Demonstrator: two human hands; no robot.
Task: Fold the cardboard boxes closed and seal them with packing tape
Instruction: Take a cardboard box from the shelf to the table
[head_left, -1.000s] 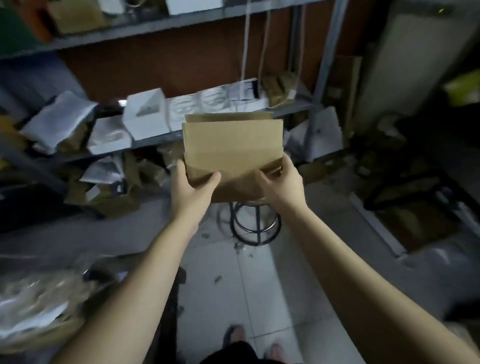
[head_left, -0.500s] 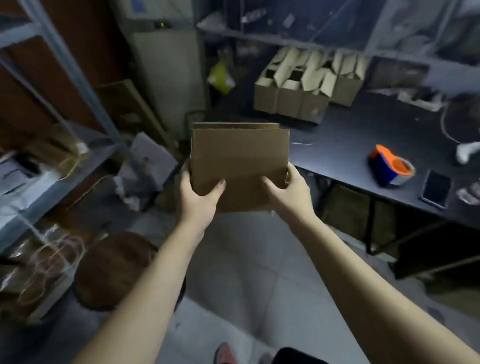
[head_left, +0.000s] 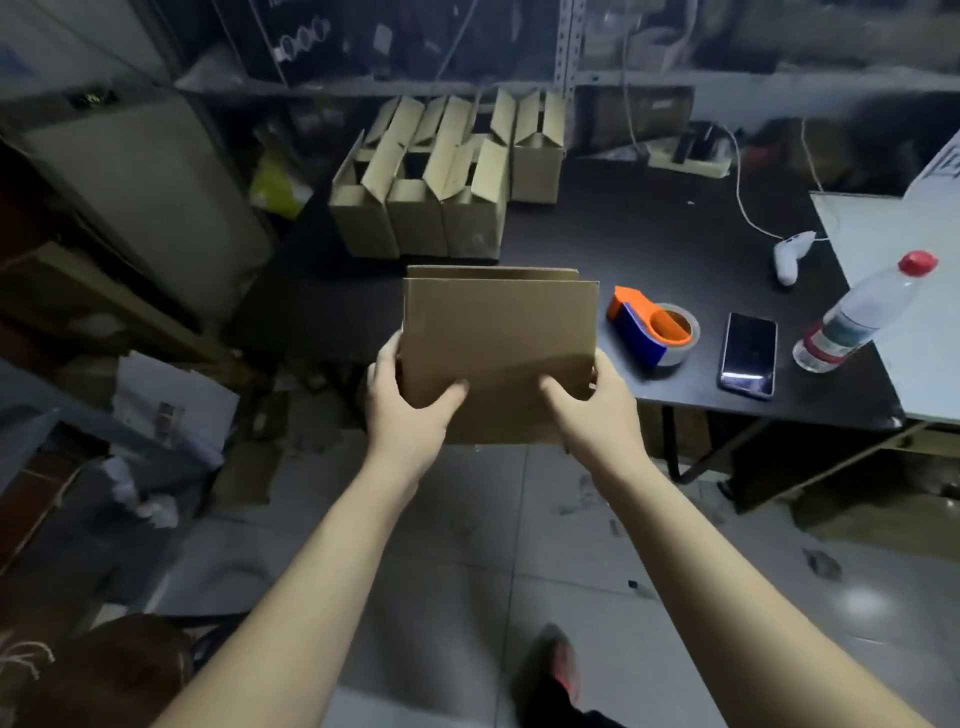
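A flattened cardboard box (head_left: 498, 332) is pinched at its lower corners by the left hand (head_left: 410, 410) and the right hand (head_left: 592, 410), each thumb pressed across the near face while the fingers are hidden behind the panel. The box is held upright in the air, above the floor and just short of the near edge of the black table (head_left: 649, 244), touching nothing else. Just beside its right edge, on the table, a tape dispenser (head_left: 652, 327) is seen, with a phone (head_left: 747, 354) and a water bottle (head_left: 862, 317) further right; a cluster of open boxes (head_left: 441, 197) with raised flaps is stood at the far left of the table. It is judged that the dispenser could be knocked, or the phone struck, if the box were swung down to the right, since little room is left beside them. A slip is also possible, because only the bottom strip is gripped and the tall panel above is unsupported. Both arms are extended forward, nearly straight and roughly parallel, with the wrists level and the palms turned inward toward each other.
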